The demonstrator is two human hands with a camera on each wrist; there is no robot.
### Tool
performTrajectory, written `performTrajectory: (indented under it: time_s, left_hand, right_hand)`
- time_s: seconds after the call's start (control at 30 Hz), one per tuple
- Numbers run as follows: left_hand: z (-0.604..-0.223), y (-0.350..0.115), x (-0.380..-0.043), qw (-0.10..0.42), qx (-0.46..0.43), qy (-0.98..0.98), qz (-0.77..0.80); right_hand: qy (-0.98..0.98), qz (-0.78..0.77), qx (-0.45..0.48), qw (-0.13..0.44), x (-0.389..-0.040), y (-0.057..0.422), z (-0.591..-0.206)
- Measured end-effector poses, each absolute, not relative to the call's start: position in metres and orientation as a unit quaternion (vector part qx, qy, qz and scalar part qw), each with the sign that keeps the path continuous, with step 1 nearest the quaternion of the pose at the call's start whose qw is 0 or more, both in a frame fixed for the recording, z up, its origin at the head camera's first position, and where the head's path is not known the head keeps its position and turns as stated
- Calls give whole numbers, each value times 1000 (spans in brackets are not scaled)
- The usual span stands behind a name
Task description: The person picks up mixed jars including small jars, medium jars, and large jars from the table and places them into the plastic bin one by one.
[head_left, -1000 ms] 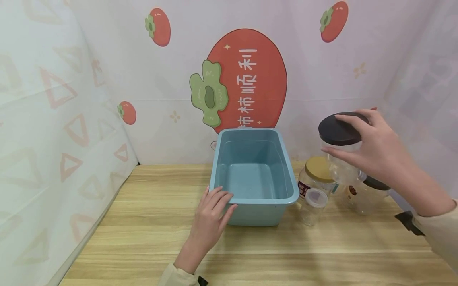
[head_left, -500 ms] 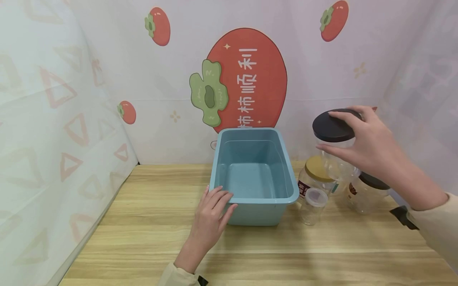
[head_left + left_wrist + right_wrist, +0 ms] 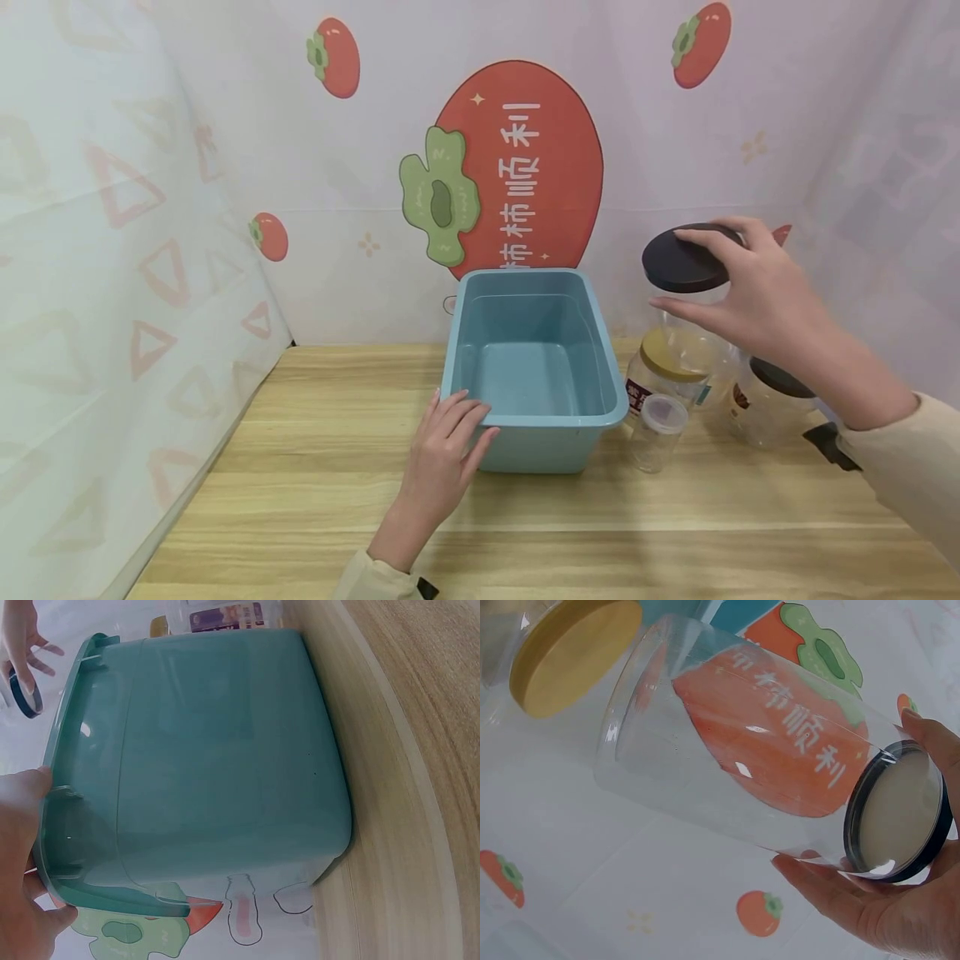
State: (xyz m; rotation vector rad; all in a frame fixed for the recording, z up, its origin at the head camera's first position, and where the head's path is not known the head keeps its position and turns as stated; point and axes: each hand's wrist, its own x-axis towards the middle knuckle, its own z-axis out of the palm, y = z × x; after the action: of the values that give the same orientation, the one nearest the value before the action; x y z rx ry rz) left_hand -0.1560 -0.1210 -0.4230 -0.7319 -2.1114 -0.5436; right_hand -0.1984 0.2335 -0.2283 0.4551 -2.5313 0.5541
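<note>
In the head view a large clear plastic jar (image 3: 705, 765) with a black lid (image 3: 684, 260) is up in the air at the right. My right hand (image 3: 780, 304) grips it around the lid end, thumb on one side and fingers on the other. The right wrist view shows no contents through its wall. A blue plastic tub (image 3: 543, 450) stands on the table in the middle, nothing inside it. My left hand (image 3: 444, 458) rests on the tub's near left corner, fingers over the rim and thumb along the front edge.
Below the raised jar stand a gold-lidded jar (image 3: 678, 357), a small jar with a pale lid (image 3: 663, 414), and another black-lidded jar (image 3: 780, 377), partly behind my right forearm. Behind the wooden table (image 3: 330, 467) hangs a printed cloth (image 3: 360, 167).
My right hand has moved left and slightly up with the jar, bringing it closer to the tub. The left hand and the tub stay where they were.
</note>
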Motion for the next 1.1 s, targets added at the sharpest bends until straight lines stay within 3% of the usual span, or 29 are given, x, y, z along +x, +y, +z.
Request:
performTrajectory:
  time_s: [1.1]
  left_hand:
    - [-424,-121,-157,414,-293,-835,-213]
  right_hand:
    - [-924,221,198,240,-213,209,-222]
